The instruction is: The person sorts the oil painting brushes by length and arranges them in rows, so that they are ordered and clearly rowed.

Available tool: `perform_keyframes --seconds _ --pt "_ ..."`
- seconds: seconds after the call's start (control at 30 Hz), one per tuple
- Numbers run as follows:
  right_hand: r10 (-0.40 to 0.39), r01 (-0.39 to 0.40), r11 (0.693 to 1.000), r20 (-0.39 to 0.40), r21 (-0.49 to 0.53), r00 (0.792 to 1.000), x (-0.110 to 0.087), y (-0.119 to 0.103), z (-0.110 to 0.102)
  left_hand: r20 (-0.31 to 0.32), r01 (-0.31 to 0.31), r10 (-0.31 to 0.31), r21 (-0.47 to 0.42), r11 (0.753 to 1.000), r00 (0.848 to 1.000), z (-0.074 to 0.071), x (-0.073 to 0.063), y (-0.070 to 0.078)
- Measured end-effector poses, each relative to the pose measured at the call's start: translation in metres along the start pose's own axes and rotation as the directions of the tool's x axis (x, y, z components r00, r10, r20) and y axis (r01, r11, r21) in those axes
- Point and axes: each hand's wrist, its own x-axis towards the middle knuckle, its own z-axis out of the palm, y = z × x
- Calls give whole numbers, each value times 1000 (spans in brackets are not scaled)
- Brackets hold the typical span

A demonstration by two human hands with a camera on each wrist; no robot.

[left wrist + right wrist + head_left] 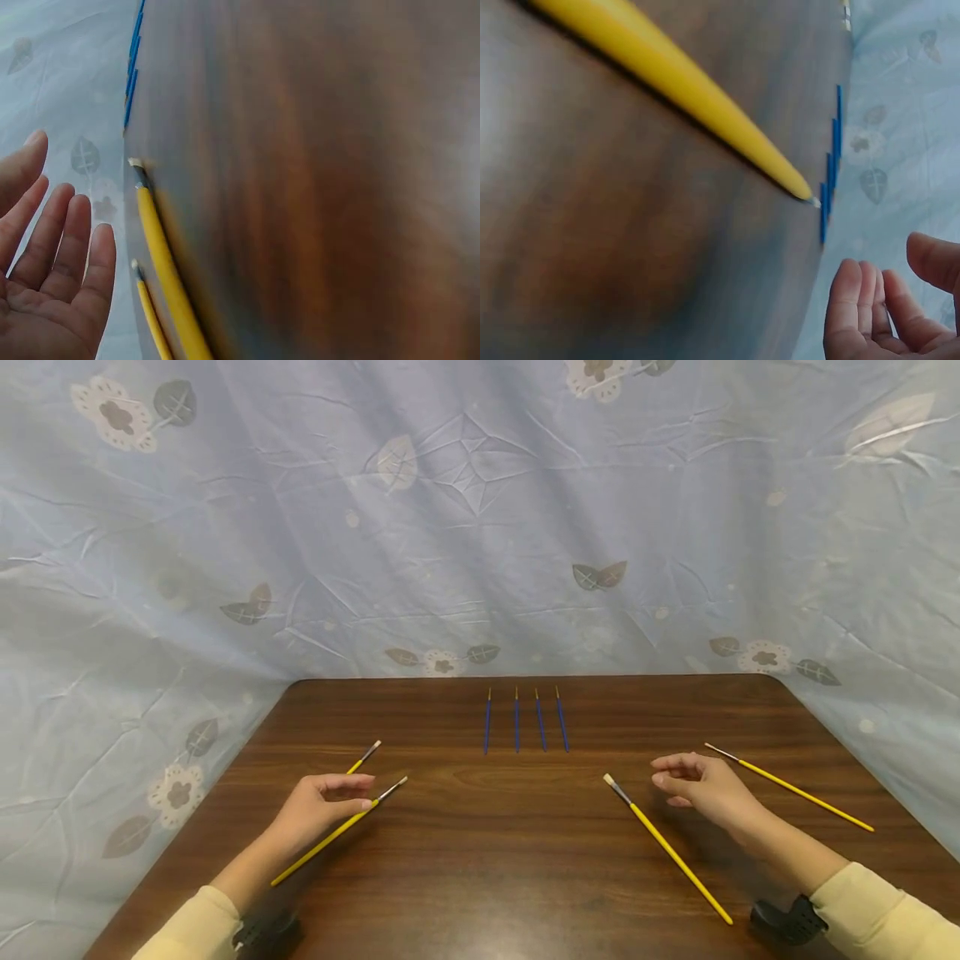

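Observation:
My left hand (326, 802) hovers over the table's left side, its fingers relaxed and holding nothing. From the head view, a yellow-handled paintbrush (330, 837) lies under its thumb. A second yellow paintbrush (356, 767) is partly hidden behind that hand. My right hand (708, 789) is raised between two more yellow paintbrushes, one on its inner side (678, 860) and one on its outer side (802, 795). Its fingers are loosely bent with nothing between them. In the left wrist view, the left palm (52, 300) shows bare; the right wrist view shows the right fingers (845, 304) apart from the brush.
Several thin blue paintbrushes (517, 727) lie side by side near the back of the brown wooden table (480, 843), tips toward the far edge. Pale floral cloth (480, 527) hangs behind and along both sides. A black device (789, 920) sits at the right wrist.

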Motion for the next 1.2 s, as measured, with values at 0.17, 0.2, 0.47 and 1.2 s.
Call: perform_keyframes --seconds 0.17,0.2,0.47,1.2 --pt "-10 10 1000 -24 4 1000 -10 10 6 -22 7 -6 25 1000 1000 -6 -13 -10" --pt "-10 10 1000 -23 9 1000 -11 12 7 -24 6 -5 34 999 1000 -6 -15 -12" --pt "20 -20 1000 -17 -6 1000 -23 20 17 -20 11 -11 39 999 1000 -7 -25 -23" --pt "41 -40 996 12 -81 999 -28 24 27 25 40 -40 14 999 999 -5 -22 -27"
